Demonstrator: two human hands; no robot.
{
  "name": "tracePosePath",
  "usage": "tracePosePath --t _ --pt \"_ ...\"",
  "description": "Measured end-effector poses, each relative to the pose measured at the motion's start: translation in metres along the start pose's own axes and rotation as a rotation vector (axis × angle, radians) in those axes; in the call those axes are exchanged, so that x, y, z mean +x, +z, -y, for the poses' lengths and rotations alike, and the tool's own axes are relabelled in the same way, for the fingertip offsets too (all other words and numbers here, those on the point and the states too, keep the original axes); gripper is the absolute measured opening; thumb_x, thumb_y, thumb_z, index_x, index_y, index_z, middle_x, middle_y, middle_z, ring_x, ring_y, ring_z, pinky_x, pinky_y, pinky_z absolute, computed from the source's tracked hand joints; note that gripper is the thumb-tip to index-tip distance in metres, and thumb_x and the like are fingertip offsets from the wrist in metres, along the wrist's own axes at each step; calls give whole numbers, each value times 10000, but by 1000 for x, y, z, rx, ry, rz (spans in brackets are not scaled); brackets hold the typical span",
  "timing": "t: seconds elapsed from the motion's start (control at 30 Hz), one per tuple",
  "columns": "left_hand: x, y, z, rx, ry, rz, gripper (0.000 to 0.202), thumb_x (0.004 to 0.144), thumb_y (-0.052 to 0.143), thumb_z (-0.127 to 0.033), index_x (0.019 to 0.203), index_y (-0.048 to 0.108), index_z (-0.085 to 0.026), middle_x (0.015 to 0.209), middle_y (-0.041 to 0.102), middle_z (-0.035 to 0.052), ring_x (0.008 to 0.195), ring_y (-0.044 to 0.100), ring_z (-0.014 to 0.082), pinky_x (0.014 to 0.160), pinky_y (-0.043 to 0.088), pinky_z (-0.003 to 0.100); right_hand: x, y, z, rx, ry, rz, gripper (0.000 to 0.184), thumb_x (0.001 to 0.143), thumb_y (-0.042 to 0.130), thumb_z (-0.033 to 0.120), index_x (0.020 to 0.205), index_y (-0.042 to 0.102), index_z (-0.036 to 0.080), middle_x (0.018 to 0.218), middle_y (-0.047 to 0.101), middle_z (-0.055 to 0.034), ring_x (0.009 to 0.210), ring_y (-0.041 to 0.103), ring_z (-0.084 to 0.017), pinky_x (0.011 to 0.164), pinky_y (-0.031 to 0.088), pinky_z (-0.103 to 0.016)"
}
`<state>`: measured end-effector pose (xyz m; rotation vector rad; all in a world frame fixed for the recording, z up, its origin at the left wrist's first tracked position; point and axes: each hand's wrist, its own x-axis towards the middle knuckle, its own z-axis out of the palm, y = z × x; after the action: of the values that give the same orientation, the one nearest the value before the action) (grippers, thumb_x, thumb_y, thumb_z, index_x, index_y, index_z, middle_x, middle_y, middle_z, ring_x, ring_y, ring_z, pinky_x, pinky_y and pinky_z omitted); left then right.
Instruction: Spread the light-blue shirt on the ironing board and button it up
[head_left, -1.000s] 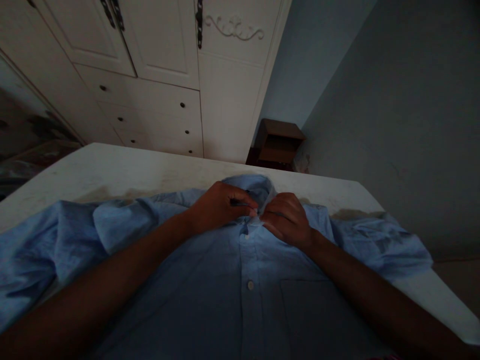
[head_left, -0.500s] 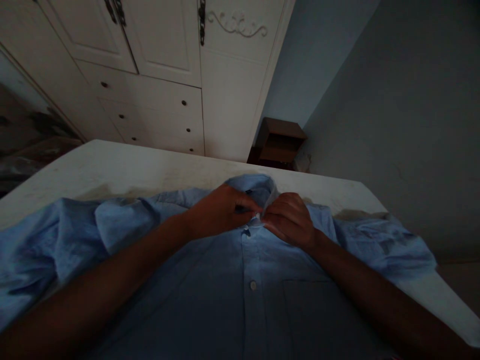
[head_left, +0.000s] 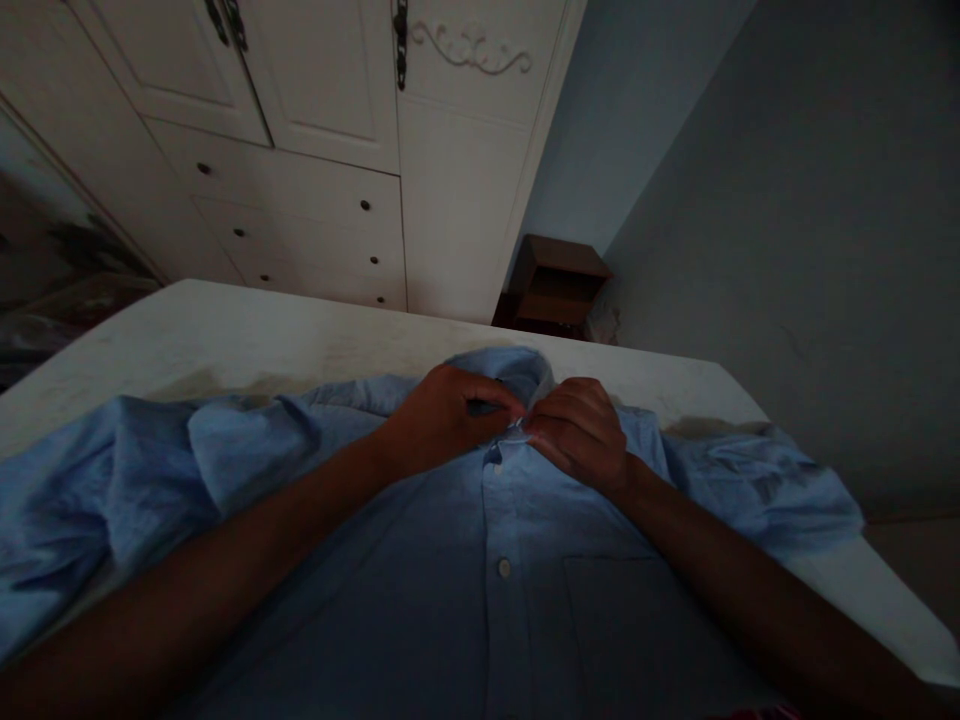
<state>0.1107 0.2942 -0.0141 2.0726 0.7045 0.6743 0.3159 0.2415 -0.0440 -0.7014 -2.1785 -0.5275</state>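
A light blue button-up shirt (head_left: 420, 580) lies front up, its collar (head_left: 502, 362) at the far side and its sleeves spread to both sides. My left hand (head_left: 454, 420) pinches the collar's front edge between thumb and fingers. Close against it, my right hand (head_left: 577, 430) grips the other side of the collar opening with curled fingers. The small collar button between the fingertips is mostly hidden. Below the hands, a white button (head_left: 504, 568) shows on the placket, left of the chest pocket (head_left: 622, 610).
The shirt rests on a white table (head_left: 262, 325). Beyond its far edge stands a white wardrobe (head_left: 322, 200) with drawers and dark knobs. A brown wooden nightstand (head_left: 562, 275) is in the corner by the grey wall (head_left: 810, 220).
Both hands stay at the collar with small finger movements. The button that showed between the fingertips is now more covered. The view has shifted slightly.
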Motion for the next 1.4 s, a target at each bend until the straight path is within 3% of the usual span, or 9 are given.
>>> tracePosePath --t 0.27,0.57,0.77,0.97,1.23,1.4 --pt "1 3 2 -76 -53 -19 158 813 615 -234 883 755 -208 896 749 -14 849 692 134 851 527 228 0 1 1 33 60 6 52 881 633 245 877 613 196 817 676 -18 731 588 -144 711 448 -333" --pt "4 -3 0 -148 -175 102 154 782 629 -229 858 749 -171 819 744 5 730 676 118 665 514 189 1 4 2 27 -11 -10 54 873 636 217 862 611 170 789 671 -37 724 587 -155 707 450 -343" --pt "5 1 6 -336 -268 27 218 696 697 -241 887 706 -138 671 689 6 586 611 101 515 434 187 1 3 3 7 -8 2 53 901 598 233 858 599 201 798 674 -12 734 588 -147 731 463 -335" --pt "3 11 6 -387 -359 -50 133 683 676 -208 793 693 -137 667 673 9 571 587 96 512 415 196 0 4 4 13 -12 6 37 884 608 197 850 593 196 783 670 -14 729 580 -149 729 454 -334" --pt "-4 15 -9 -215 -331 -62 113 713 614 -152 770 711 -137 630 643 -5 541 538 82 474 361 175 -1 1 4 -33 7 25 64 865 645 222 837 601 186 768 675 -14 708 572 -144 730 441 -345" --pt "-7 15 -12 -152 -237 -69 109 719 615 -166 754 718 -157 629 659 -11 549 562 89 493 385 181 -1 0 3 -47 -15 15 88 840 684 227 906 646 184 822 699 -25 733 594 -157 757 439 -372"
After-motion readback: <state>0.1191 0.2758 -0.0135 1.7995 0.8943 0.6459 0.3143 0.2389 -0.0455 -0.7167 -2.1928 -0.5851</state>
